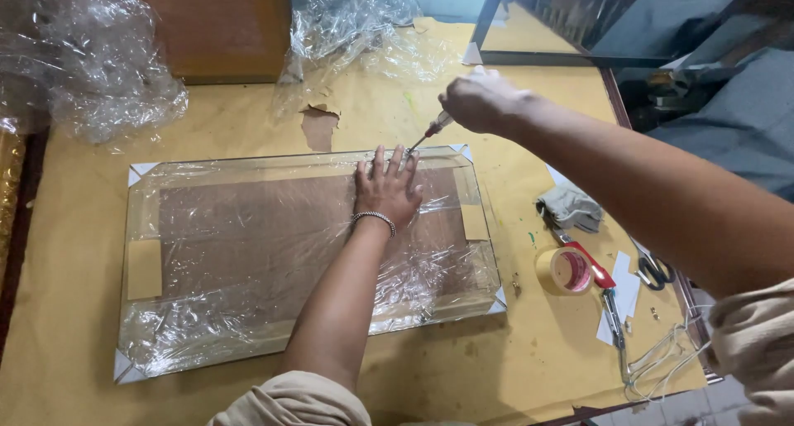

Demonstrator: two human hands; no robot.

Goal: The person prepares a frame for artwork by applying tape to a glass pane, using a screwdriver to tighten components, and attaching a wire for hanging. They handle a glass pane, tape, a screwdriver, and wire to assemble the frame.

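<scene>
A rectangular frame [207, 252] wrapped in clear plastic film lies back side up on the yellow table [74, 260], with a brown backing board and white corner guards. My left hand [385, 186] presses flat on the backing near the frame's far edge, fingers spread, a beaded bracelet on the wrist. My right hand [481, 100] grips a screwdriver [430, 131] with a red and clear handle. Its tip meets the frame's far edge just beside my left fingertips.
Crumpled clear plastic [91, 62] lies at the far left and more film [356, 29] at the back. To the right sit a roll of yellow tape [564, 270], a red-handled tool [597, 277], a grey cloth [571, 206], scissors [653, 270] and a white cord [662, 356]. A wooden box [215, 29] stands behind.
</scene>
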